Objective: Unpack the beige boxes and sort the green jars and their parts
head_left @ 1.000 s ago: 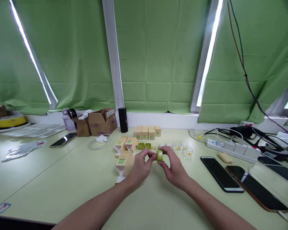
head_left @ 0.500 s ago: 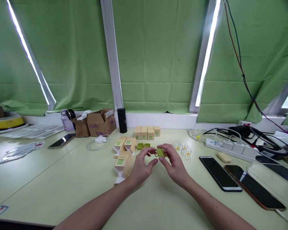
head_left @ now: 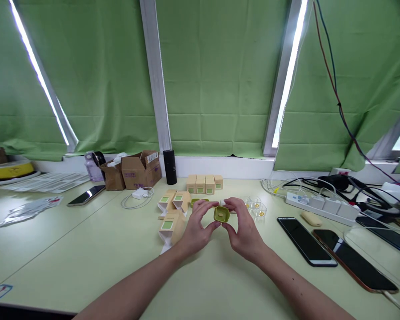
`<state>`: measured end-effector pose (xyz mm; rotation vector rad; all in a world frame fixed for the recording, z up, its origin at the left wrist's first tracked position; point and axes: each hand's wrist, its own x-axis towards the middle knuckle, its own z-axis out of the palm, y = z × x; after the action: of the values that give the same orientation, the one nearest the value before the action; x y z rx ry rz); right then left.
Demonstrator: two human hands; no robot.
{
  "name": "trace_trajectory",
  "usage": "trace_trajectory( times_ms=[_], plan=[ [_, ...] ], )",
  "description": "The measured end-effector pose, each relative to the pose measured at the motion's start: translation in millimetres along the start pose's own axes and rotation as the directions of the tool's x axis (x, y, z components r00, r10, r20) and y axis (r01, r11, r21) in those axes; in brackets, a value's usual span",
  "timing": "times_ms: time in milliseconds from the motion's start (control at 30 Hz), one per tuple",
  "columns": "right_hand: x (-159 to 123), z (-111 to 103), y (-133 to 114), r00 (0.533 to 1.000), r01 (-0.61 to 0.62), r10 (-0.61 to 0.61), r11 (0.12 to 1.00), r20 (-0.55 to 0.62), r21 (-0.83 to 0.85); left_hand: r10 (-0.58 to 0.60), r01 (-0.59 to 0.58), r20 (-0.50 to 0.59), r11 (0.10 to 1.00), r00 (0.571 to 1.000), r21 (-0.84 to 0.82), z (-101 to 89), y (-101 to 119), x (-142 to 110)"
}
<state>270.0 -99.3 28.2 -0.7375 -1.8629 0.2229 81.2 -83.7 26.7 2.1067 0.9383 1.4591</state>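
Between my two hands is a small olive-green square case piece point(head_left: 222, 214), its hollow side turned toward me and a pale spot inside. My left hand point(head_left: 198, 226) pinches its left edge with thumb and fingertips. On the opposite edge, my right hand point(head_left: 245, 229) grips it the same way. Just behind my left fingers, another green case point(head_left: 195, 202) lies partly hidden. Several clear plastic cups point(head_left: 255, 205) with small yellow bits in them stand beyond my right hand. Opened cardboard boxes with green labels point(head_left: 173, 224) lie left of my left hand.
Several small closed boxes point(head_left: 200, 185) stand in a row near the wall. A black cylinder point(head_left: 170, 167) and a larger carton point(head_left: 140, 172) are at the back left. Phones point(head_left: 306, 241) and a white power strip point(head_left: 320, 206) with tangled cables occupy the right side.
The green piece has been turned so that its hollow side now faces me. Both hands have shifted slightly around it, and my left fingers now cover more of the green case behind.
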Motion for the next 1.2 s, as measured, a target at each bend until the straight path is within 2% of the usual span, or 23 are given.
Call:
trace_trajectory(
  times_ms=[200, 367, 667, 900, 1200],
  plan=[
    [1.7, -2.0, 0.9, 0.997, 0.079, -0.078, 0.995, 0.018, -0.058, 0.034, -0.033, -0.009, 0.999, 0.999, 0.025, -1.1, 2.5, 0.7],
    [2.0, -5.1, -0.7, 0.994, 0.100, -0.097, 0.990, 0.040, -0.099, 0.040, -0.039, -0.025, 0.998, 0.999, 0.048, -0.4, 5.1, 1.8],
    [4.3, -4.1, -3.7, 0.961, 0.204, -0.263, 0.883, -0.085, -0.422, 0.139, -0.129, -0.074, 0.983, 0.987, 0.131, 4.5, -0.8, -3.8],
    [2.4, -0.5, -2.4, 0.963, 0.199, -0.262, 0.855, -0.065, -0.479, 0.219, -0.209, -0.034, 0.958, 0.975, 0.195, 5.7, 2.4, -6.4],
    [3.3, 0.9, -0.9, 0.967, 0.178, -0.242, 0.863, -0.077, -0.472, 0.268, -0.255, -0.023, 0.939, 0.963, 0.231, 5.1, 1.9, -6.3]
  ],
)
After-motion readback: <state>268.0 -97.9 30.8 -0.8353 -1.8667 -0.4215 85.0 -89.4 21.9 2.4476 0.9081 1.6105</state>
